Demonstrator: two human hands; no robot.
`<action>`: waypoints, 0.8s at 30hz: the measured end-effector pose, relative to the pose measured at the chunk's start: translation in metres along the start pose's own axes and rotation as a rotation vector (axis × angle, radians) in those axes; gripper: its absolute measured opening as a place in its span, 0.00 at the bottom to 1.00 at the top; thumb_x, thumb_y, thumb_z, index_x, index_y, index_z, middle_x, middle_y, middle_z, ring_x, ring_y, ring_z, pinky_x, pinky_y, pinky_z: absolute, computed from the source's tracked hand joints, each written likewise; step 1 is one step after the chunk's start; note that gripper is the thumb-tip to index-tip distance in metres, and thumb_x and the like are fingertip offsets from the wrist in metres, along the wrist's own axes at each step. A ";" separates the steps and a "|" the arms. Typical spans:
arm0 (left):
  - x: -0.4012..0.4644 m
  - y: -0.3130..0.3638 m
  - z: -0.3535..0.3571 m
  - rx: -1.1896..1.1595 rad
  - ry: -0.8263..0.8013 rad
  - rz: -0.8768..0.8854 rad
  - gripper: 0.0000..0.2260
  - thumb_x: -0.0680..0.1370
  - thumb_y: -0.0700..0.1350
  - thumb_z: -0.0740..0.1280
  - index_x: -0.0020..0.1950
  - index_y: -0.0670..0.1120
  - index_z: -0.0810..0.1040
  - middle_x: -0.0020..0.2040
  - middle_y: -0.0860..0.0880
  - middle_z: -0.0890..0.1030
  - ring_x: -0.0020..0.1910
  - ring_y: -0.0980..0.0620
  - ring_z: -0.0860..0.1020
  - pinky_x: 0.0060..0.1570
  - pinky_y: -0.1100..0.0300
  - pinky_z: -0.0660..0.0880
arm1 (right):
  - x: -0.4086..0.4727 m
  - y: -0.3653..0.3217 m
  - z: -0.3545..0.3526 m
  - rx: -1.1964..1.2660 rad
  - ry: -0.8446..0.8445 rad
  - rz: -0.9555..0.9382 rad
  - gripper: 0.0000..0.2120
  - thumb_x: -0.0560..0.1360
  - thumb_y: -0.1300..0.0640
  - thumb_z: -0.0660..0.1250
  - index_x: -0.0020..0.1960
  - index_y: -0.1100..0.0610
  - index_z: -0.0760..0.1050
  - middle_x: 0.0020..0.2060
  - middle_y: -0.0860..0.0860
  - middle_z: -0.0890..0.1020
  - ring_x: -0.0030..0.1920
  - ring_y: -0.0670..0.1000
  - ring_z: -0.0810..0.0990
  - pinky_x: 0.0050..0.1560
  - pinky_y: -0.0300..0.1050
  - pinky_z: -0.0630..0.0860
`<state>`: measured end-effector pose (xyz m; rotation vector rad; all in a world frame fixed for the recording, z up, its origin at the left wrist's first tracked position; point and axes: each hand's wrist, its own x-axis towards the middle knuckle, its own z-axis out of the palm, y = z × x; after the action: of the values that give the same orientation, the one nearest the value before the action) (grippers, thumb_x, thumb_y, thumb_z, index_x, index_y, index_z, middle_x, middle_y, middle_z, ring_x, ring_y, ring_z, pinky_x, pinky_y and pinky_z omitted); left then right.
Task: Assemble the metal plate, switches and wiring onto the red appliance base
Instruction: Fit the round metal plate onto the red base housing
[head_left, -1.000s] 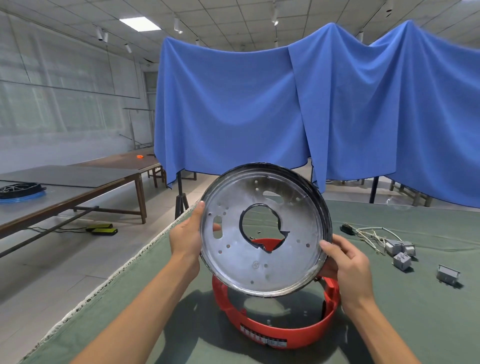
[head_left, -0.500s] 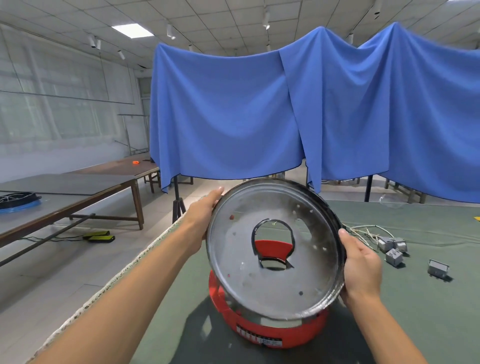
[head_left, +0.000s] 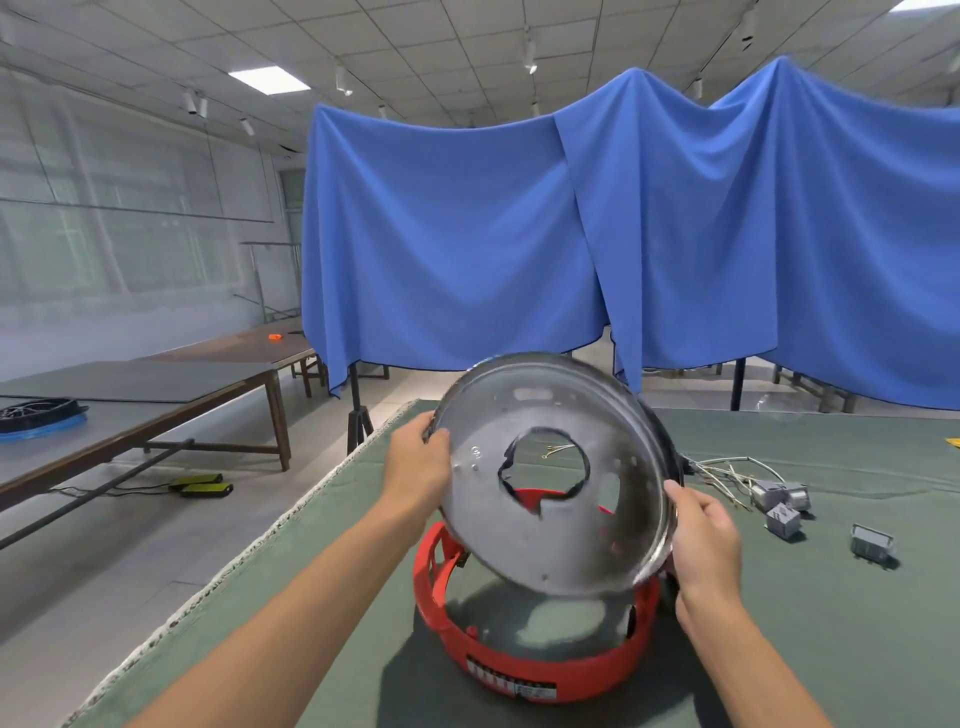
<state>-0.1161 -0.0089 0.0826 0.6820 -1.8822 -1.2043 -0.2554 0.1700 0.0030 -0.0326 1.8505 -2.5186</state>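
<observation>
Hands (head_left: 421, 467) (head_left: 706, 540) on tilted metal plate (head_left: 545, 540) rim (arms outstretched)

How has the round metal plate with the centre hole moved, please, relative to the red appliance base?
Yes. The round metal plate has tipped back and turned in both hands, its right edge dropping towards the red appliance base; that base stays put on the green cloth.

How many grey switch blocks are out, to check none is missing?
4: three clustered by the wiring, one apart further right. Others may hide behind the plate.
</observation>
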 end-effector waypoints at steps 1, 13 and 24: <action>0.002 0.001 -0.004 0.042 -0.026 0.031 0.11 0.78 0.34 0.58 0.38 0.43 0.74 0.32 0.49 0.73 0.33 0.51 0.69 0.31 0.61 0.65 | 0.001 -0.002 -0.001 -0.021 -0.025 0.001 0.05 0.75 0.54 0.69 0.45 0.55 0.75 0.45 0.56 0.81 0.44 0.54 0.78 0.49 0.51 0.75; 0.010 0.002 -0.025 0.028 -0.141 -0.096 0.11 0.78 0.48 0.67 0.43 0.41 0.81 0.38 0.45 0.77 0.37 0.48 0.73 0.39 0.58 0.70 | -0.011 -0.024 -0.007 -0.213 -0.189 -0.106 0.09 0.74 0.61 0.70 0.53 0.54 0.76 0.40 0.45 0.79 0.46 0.55 0.81 0.54 0.59 0.78; 0.012 -0.031 -0.032 0.296 -0.129 -0.054 0.09 0.80 0.43 0.61 0.40 0.46 0.74 0.35 0.44 0.71 0.34 0.51 0.67 0.34 0.59 0.64 | 0.003 -0.026 0.000 -0.510 -0.264 -0.056 0.04 0.73 0.66 0.67 0.44 0.60 0.78 0.35 0.56 0.81 0.36 0.57 0.79 0.47 0.54 0.77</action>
<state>-0.0950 -0.0462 0.0657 0.8338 -2.1885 -1.0330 -0.2580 0.1778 0.0276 -0.4034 2.3274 -1.8852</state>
